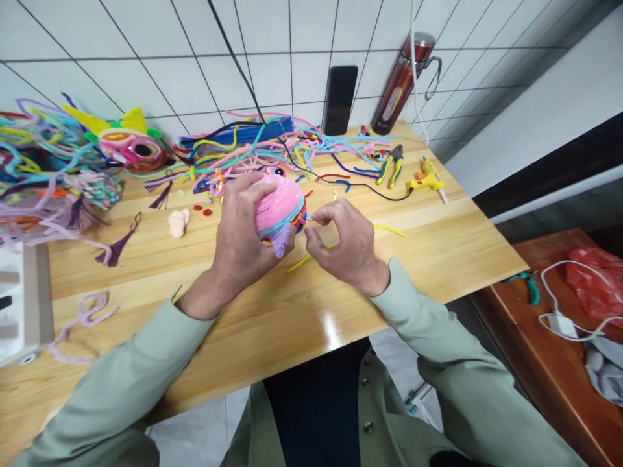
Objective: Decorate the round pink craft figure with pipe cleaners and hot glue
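My left hand (242, 237) is wrapped round a pink pipe-cleaner fish (280, 204) with a round eye, blue and red bands and a purple fin. Close to the fish's banded right end is my right hand (345, 243), thumb and forefinger brought near each other. A thin, pale blue bit shows at the forefinger tip, too small to make out fully. Beneath the right hand a yellow pipe cleaner (389, 229) lies on the wooden table (272, 324), partly hidden by the fingers.
Piled pipe cleaners (233, 146) and a finished-looking colourful fish (134, 148) line the back left. Pliers (390, 165), a yellow glue gun (428, 181), a phone (340, 100) and a red flask (403, 84) stand or lie at the back right. A black cord crosses the table.
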A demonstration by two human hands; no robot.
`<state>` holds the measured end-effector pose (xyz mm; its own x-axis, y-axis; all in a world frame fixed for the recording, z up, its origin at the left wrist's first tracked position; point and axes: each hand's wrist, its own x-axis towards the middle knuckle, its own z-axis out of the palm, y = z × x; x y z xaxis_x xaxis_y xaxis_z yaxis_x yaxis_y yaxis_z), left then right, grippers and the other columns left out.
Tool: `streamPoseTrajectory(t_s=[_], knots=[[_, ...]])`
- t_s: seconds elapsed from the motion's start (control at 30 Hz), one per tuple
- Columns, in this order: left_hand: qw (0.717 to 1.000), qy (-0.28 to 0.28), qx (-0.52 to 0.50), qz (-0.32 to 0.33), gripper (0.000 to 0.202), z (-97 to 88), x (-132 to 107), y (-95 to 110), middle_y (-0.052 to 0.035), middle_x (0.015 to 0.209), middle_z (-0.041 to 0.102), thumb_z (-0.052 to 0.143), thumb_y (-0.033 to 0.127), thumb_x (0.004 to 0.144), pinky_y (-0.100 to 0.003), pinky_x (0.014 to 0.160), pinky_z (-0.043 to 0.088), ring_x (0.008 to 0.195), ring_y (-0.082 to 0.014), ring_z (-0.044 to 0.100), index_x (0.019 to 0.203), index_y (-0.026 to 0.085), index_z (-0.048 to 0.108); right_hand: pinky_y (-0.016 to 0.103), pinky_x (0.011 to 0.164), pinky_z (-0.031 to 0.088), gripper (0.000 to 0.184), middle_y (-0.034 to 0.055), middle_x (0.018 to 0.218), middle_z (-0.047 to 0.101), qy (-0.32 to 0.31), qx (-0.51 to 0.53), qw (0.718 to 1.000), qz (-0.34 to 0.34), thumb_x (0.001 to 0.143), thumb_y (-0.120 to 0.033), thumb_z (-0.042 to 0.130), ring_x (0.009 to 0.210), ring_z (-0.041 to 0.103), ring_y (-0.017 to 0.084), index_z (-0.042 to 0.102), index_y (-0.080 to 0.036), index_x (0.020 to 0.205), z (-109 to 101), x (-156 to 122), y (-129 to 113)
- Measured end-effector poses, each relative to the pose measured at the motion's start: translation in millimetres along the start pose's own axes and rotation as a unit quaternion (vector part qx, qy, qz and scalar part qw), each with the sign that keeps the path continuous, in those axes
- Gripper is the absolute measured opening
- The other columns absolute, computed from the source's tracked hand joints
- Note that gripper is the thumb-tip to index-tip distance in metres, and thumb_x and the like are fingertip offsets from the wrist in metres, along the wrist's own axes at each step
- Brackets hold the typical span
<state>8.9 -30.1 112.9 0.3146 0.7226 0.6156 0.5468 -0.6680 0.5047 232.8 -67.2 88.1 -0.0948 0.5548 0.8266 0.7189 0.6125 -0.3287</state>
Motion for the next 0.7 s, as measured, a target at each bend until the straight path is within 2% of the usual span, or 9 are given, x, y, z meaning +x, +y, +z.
streamPoseTrajectory(t_s=[0.2,0.37,0.53,0.63,0.7], knots=[[0.998,0.052,0.011,0.017,0.082,0.4,-8.8,-4.2,-0.0162,0.175,0.06,0.089,0.079,0.092,-0.08,0.142,0.046,0.176,-0.0481,0.052,0.155,0.037,0.056,0.045,0.082,0.063,0.02,0.0037,0.104,0.082,0.044,-0.009,0.996,-0.072,0.11,-0.027,0.07,0.093,0.081,0.027,0.064,-0.032,0.128,-4.0,2.7,-3.6],[0.995,0.055,0.087,-0.02,0.081,-0.1,-9.9,-3.7,-0.0101,0.171,0.065,0.065,0.099,0.093,-0.08,0.136,0.049,0.173,-0.0436,0.058,0.146,0.039,0.053,0.043,0.087,0.06,0.028,0.0029,0.11,0.083,0.03,0.028,0.994,-0.101,0.109,-0.021,0.074,0.101,0.08,0.025,0.067,-0.032,0.133,-9.8,2.0,-8.2],[0.992,0.099,0.065,0.049,0.087,1.8,-11.7,-6.7,-0.0142,0.167,0.067,0.067,0.103,0.093,-0.082,0.132,0.055,0.166,-0.0452,0.065,0.146,0.036,0.052,0.043,0.088,0.06,0.025,0.0038,0.112,0.082,0.001,-0.009,0.995,-0.1,0.112,-0.024,0.07,0.1,0.078,0.025,0.073,-0.034,0.135,-6.9,-5.0,-7.0],[0.993,0.084,0.055,0.057,0.085,3.0,-13.2,-9.3,-0.0121,0.17,0.064,0.063,0.102,0.098,-0.082,0.129,0.054,0.168,-0.0457,0.062,0.149,0.035,0.053,0.042,0.088,0.061,0.023,0.0036,0.111,0.081,0.006,-0.016,0.994,-0.112,0.114,-0.025,0.069,0.099,0.077,0.024,0.076,-0.034,0.135,-5.4,-6.5,-7.3],[0.993,0.094,0.034,0.056,0.082,5.2,-13.5,-10.1,-0.0117,0.169,0.064,0.061,0.1,0.101,-0.083,0.131,0.051,0.169,-0.0456,0.061,0.15,0.035,0.055,0.042,0.087,0.061,0.023,0.0029,0.11,0.082,0.021,-0.014,0.992,-0.121,0.115,-0.025,0.07,0.097,0.076,0.023,0.076,-0.034,0.135,-5.5,-6.5,-7.9]])
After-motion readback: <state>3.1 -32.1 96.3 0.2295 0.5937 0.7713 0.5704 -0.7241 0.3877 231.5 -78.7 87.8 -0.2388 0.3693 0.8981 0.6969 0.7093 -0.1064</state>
